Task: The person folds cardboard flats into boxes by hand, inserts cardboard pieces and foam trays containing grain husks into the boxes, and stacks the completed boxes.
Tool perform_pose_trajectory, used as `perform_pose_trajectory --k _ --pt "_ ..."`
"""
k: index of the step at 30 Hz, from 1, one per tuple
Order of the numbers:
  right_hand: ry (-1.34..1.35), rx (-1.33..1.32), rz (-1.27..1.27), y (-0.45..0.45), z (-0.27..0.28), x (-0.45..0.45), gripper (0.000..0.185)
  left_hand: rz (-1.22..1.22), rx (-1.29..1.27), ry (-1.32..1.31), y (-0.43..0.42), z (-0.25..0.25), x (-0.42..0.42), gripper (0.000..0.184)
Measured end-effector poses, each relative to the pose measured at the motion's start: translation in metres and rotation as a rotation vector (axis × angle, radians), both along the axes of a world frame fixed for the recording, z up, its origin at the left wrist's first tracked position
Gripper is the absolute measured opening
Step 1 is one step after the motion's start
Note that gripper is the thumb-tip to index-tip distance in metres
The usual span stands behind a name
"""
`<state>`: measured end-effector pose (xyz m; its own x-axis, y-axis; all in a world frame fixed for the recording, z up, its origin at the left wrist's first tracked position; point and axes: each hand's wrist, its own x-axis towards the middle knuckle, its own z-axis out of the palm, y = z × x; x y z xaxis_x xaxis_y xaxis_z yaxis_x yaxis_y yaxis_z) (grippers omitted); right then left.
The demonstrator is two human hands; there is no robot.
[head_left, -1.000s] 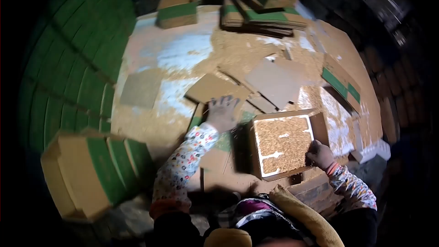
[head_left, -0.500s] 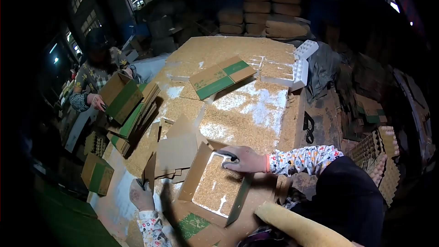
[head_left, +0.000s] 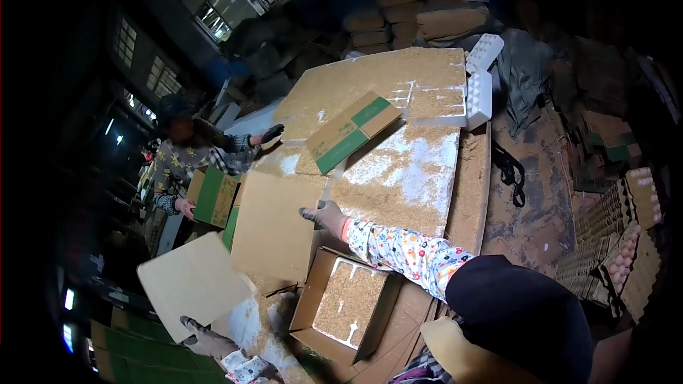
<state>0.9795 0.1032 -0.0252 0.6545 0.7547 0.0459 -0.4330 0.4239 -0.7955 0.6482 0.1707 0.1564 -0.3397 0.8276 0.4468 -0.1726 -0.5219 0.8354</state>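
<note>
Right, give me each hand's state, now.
Left hand: holding the smaller cardboard sheet by its near edge.
Right hand: holding the larger cardboard sheet by its right edge.

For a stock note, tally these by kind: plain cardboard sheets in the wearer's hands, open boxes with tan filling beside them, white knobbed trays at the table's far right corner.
Plain cardboard sheets: 2
Open box: 1
White knobbed trays: 2
Total: 5
</note>
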Motion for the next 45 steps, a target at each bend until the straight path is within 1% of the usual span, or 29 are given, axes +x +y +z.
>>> perform_pose_trajectory --k 1,2,3,4,5,6,7,8,10,12,13,14,15,17,20,21,24,26,28,30,31,32,34,36,37,38,40,43,45 --pt "0.025 -0.15 -0.224 0.042 -0.054 0.018 0.033 0.083 0.135 0.232 -0.014 0.004 0.007 0.03" --pt "-0.076 -0.403 -0.251 0.028 -0.056 0.024 0.032 0.167 0.268 0.458 -0.04 0.004 0.018 0.024" --pt "-0.605 -0.786 -0.273 0.015 -0.053 0.032 0.04 0.144 -0.112 1.198 -0.086 0.021 0.032 0.02" --pt "-0.631 -0.939 -0.167 0.016 -0.055 0.035 0.048 -0.009 0.187 1.673 -0.088 -0.01 0.034 0.025" --pt "-0.67 -1.086 -0.045 0.017 -0.058 0.038 0.059 -0.22 0.246 2.034 -0.105 -0.043 0.046 0.032" --pt "-0.497 -1.256 -0.096 0.011 -0.036 0.026 0.068 -0.272 0.419 2.229 -0.124 -0.087 0.057 0.039" --pt "-0.659 -1.137 -0.084 -0.007 -0.01 0.01 0.074 -0.595 0.182 2.24 -0.142 -0.108 0.08 0.04" --pt "-0.807 -1.021 -0.082 -0.028 0.014 -0.008 0.08 -0.64 0.128 2.151 -0.143 -0.151 0.089 0.034" --pt "-1.141 -0.571 -0.207 -0.043 0.015 -0.046 0.072 -0.8 -0.067 2.001 -0.137 -0.186 0.111 0.036" --pt "-1.369 -0.34 0.202 -0.077 0.026 -0.078 0.062 -0.967 -0.224 1.761 -0.139 -0.197 0.126 0.04" --pt "-1.526 -0.189 0.264 -0.081 0.011 -0.092 0.052 -1.027 -0.231 1.794 -0.143 -0.193 0.128 0.043" --pt "-1.604 -0.218 0.375 -0.095 0.003 -0.1 0.041 -1.071 -0.249 1.824 -0.147 -0.182 0.127 0.047" --pt "-1.641 -0.288 0.463 -0.097 -0.008 -0.102 0.044 -1.107 -0.27 1.848 -0.15 -0.168 0.125 0.05" --pt "-1.515 -0.548 0.532 -0.079 -0.029 -0.094 0.05 -1.372 -0.371 1.518 -0.155 -0.121 0.118 0.067" --pt "-1.529 -0.667 0.589 -0.096 -0.005 -0.095 0.064 -0.585 -0.025 1.94 -0.131 -0.146 0.057 0.072" --pt "-1.58 -0.692 0.688 -0.107 0.005 -0.101 0.071 -0.489 -0.119 2.247 -0.138 -0.142 0.05 0.075" --pt "-1.813 -0.713 1.019 -0.082 -0.047 -0.134 0.074 -0.672 -0.202 2.338 -0.127 -0.19 0.044 0.072" --pt "-1.606 -0.692 1.318 -0.054 -0.01 -0.103 0.062 -0.785 -0.412 2.139 -0.108 -0.161 0.053 0.056" --pt "-1.14 -0.414 0.865 -0.07 0.021 -0.062 0.049 -0.787 -0.234 1.082 -0.084 -0.179 0.007 0.033" --pt "-1.313 -0.299 0.376 -0.082 0.03 -0.013 0.043 0.037 0.43 1.442 -0.087 -0.148 -0.027 0.024" --pt "-1.232 -0.367 0.367 -0.085 0.03 0.011 0.047 -0.172 -0.045 0.959 -0.088 -0.163 -0.041 0.025" --pt "-1.15 -0.567 0.622 -0.083 0.014 0.035 0.046 -0.303 -0.467 0.402 -0.092 -0.19 -0.053 0.026" --pt "-0.594 -0.692 0.993 -0.08 -0.032 0.029 0.051 -0.512 -0.737 0.75 -0.106 -0.253 -0.063 0.04" --pt "-0.974 -0.725 1.145 -0.057 -0.057 -0.004 0.069 -0.288 -0.662 0.67 -0.117 -0.272 -0.011 0.055" --pt "-0.922 -0.698 1.142 -0.048 -0.084 -0.015 0.071 -0.178 -0.619 0.635 -0.123 -0.281 0.015 0.063" --pt "-0.882 -0.673 1.089 -0.044 -0.083 -0.017 0.081 -0.237 -0.652 0.586 -0.115 -0.279 0.013 0.063" --pt "-1.13 -0.566 0.704 -0.054 -0.129 -0.021 0.092 -0.347 -0.718 0.487 -0.118 -0.281 -0.01 0.062" --pt "-0.744 -0.413 0.818 -0.078 -0.085 -0.039 0.09 -0.181 -0.808 0.728 -0.109 -0.318 -0.036 0.047" --pt "-0.335 -0.43 0.924 -0.094 -0.042 -0.063 0.075 -0.136 -0.597 0.534 -0.134 -0.282 -0.05 0.041"
